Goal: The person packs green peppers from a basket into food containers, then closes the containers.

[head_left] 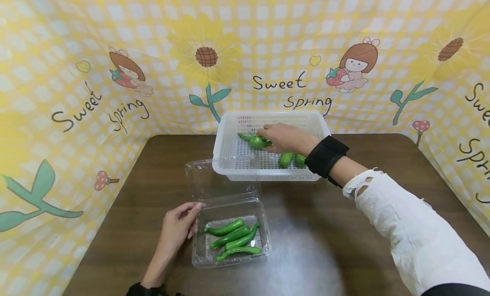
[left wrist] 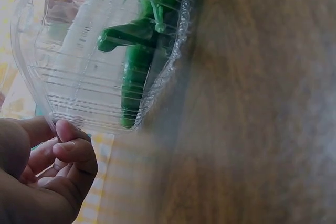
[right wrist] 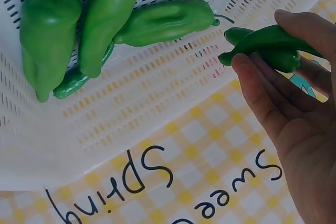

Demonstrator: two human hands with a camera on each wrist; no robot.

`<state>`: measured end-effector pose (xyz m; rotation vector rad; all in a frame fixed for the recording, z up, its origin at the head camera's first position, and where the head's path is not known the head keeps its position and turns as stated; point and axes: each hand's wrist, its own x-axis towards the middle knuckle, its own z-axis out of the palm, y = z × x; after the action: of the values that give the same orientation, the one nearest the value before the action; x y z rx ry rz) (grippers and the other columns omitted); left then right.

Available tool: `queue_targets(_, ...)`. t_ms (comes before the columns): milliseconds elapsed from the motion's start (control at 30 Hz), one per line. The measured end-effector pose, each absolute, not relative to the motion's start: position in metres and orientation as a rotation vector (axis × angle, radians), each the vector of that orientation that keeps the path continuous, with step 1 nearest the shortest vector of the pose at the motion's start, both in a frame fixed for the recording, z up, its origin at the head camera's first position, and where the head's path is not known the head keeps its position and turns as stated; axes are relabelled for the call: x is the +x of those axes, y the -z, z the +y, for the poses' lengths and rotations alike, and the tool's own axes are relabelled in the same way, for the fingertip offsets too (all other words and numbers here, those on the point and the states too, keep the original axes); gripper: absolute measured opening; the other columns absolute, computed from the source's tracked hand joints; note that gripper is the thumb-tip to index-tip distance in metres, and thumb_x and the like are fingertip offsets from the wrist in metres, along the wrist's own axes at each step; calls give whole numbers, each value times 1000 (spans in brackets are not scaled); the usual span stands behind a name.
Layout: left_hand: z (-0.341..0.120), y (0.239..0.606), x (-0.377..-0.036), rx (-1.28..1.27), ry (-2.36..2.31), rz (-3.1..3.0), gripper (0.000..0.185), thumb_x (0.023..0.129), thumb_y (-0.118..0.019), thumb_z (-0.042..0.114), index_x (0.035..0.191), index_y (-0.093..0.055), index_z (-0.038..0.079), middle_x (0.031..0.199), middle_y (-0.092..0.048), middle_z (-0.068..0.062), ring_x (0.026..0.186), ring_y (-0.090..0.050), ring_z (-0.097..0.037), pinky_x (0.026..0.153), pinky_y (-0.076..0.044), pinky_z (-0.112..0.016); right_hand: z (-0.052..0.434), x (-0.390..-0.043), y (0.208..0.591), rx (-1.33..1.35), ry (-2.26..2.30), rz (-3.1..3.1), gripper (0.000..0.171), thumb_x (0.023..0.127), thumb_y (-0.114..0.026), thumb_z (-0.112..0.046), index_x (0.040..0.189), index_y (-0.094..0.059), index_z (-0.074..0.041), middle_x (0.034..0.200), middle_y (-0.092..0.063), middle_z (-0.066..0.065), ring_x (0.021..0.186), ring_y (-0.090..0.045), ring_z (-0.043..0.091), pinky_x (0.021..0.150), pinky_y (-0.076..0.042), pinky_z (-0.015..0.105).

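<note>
While in one clear box, four green peppers

Right arm outstretched, right hand pinching, left hand pinching, thumb against fingers

Brown wood-grain table was round-cornered at far side. White perforated plastic basket stood near far edge. Clear plastic container, hinged lid open toward basket, sat nearer, left of table's centre.

Checked cloth walls the table on three sides, like a makeshift booth.
</note>
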<state>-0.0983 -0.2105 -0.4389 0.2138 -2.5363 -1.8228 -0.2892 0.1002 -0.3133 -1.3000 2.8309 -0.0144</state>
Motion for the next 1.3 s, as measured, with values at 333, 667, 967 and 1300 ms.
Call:
queue_targets(333,-207,438,-95,238,1852,-2521,30,96,-66,33,111,-73,8,66,-60,-9,45,-49,-11,40,-44,-25,109,-283,313,-1365,109,2838,43,93,-70,-24,129,-58,-5,110,-67,11,94,-67,24,84,-57,36)
queue_targets(667,-206,441,-93,234,1847,-2521,28,97,-65,33,109,-74,9,66,-60,-12,44,-49,-11,39,-45,-27,114,-280,313,-1366,120,2832,45,94,-68,-24,132,-56,-4,111,-66,11,94,-66,23,85,-57,36)
queue_targets(967,-207,436,-98,203,1822,-2534,29,97,-65,34,109,-74,10,65,-60,-10,44,-49,-11,39,-44,-27,122,-278,311,-1297,180,2863,44,93,-69,-23,131,-57,-4,107,-64,10,89,-63,21,81,-56,35)
queue_targets(1300,-206,436,-97,235,1814,-2532,28,96,-66,33,108,-74,9,64,-59,-11,44,-49,-12,39,-44,-26,126,-277,316,-1288,187,2878,46,93,-70,-25,132,-57,-5,107,-64,9,88,-63,20,79,-56,34)
